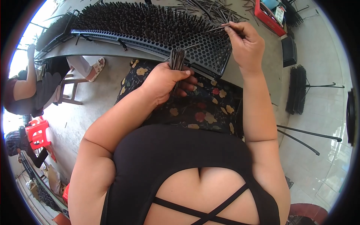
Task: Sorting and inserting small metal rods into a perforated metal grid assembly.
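Left hand fisted on rod bundle; right hand pinches one rod over perforated board. Risk: bundle probably slips, rod misses hole.

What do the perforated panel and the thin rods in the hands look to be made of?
Perforated panel: probably moulded black plastic, matte, with even round holes. Thin rods, a bundle in the left hand, one pinched by the right hand: dark, stiff and straight, possibly metal wire or hard plastic; unclear.
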`<state>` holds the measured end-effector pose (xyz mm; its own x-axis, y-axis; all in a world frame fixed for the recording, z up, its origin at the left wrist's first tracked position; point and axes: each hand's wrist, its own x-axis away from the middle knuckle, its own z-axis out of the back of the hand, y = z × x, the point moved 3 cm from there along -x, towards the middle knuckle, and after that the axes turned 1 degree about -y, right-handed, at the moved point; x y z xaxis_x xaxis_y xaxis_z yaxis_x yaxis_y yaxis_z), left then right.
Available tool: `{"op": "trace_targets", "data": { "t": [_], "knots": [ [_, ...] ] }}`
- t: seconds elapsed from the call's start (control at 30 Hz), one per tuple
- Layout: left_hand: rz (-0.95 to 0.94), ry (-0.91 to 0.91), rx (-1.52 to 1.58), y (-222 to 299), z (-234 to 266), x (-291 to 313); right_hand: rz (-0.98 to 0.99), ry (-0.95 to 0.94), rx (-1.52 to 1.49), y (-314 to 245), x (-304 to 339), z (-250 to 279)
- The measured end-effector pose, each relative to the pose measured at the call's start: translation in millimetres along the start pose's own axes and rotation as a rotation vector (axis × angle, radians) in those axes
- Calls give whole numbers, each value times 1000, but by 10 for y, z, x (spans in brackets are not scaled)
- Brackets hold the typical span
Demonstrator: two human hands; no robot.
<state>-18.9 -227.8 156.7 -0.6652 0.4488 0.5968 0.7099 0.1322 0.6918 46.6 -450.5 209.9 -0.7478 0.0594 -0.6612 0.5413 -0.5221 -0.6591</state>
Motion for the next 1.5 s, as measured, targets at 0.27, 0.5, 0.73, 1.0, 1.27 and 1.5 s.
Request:
{"op": "trace_targets", "data": {
  "t": [0.27,0.5,0.73,1.0,1.27,1.5],
  "knots": [
    [5,11,11,14,11,12,-60,73,-47,4,-34,3],
    [2,12,0,30,12,4,39,83,60,-53,-29,-44],
    [-6,22,-31,36,-3,21,214,-96,258,-3,-145,-206],
    [-1,9,-24,23,17,-8,296,-196,316,-190,-42,-195],
    [-28,13,-39,10,22,-25,221,-472,357,-419,320,-407],
    [-107,1,-22,65,12,73,-193,-395,115,-533,242,166]
  ]
}}
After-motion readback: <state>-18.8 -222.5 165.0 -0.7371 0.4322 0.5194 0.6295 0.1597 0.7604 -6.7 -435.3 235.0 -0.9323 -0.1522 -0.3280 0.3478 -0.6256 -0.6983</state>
